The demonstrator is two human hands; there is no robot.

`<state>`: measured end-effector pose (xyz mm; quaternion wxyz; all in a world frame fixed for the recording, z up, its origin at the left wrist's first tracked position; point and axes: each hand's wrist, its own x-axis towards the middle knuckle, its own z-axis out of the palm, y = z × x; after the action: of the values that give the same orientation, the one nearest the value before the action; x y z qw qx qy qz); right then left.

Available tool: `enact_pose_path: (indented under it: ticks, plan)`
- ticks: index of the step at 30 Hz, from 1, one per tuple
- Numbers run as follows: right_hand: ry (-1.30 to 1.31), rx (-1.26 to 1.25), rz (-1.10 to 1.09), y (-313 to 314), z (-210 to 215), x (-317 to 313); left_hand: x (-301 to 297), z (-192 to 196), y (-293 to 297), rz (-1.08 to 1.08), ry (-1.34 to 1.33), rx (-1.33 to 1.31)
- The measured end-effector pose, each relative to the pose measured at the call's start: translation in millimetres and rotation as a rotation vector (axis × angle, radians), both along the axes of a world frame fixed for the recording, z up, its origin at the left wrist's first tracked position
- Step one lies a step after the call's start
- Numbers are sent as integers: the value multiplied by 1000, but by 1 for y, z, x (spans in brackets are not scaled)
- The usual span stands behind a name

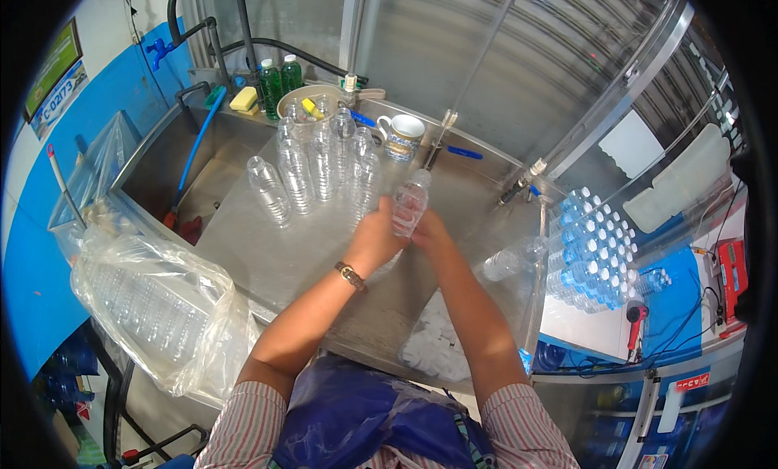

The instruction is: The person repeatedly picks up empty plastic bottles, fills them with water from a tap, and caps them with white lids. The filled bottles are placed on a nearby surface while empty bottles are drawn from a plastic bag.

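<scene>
Held bottle: clear, ribbed, between your two hands over the steel counter, roughly mid-view; call that bottle the clock's centre.
Grip: left hand clamped on its lower left side; right hand closed in at the lower right, fingers partly hidden.
Handling: wall looks thin, so probably best to press lightly, support it low with both palms, and keep your fingers off the mouth.
Pointing: neck toward 12 to 1 o'clock, base back toward you near 6 to 7.
Long axis: runs away from you, leaning slightly right; exact tilt off the counter, can't tell.
Mug: white and patterned, at 12, just beyond the neck.
Standing bottles: clear cluster, 10 to 11.
Lying bottle: 4 o'clock, on its side.
White-capped bottles: packed block, between 3 and 4.
Plastic bag: 8 o'clock, clear bottles inside.
</scene>
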<state>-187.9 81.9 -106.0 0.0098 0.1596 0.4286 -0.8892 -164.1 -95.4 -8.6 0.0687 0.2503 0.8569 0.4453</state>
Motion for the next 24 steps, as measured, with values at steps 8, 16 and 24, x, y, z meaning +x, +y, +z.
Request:
enact_pose_path:
  ticks: [8,16,24]
  plan:
    - [36,182,155,5,24,13,37,-35,-18,-95,-7,161]
    - [-88,181,152,6,44,22,57,-77,-22,-96,141,285]
    - [-23,269,252,14,56,40,-44,-102,-14,358,163,416]
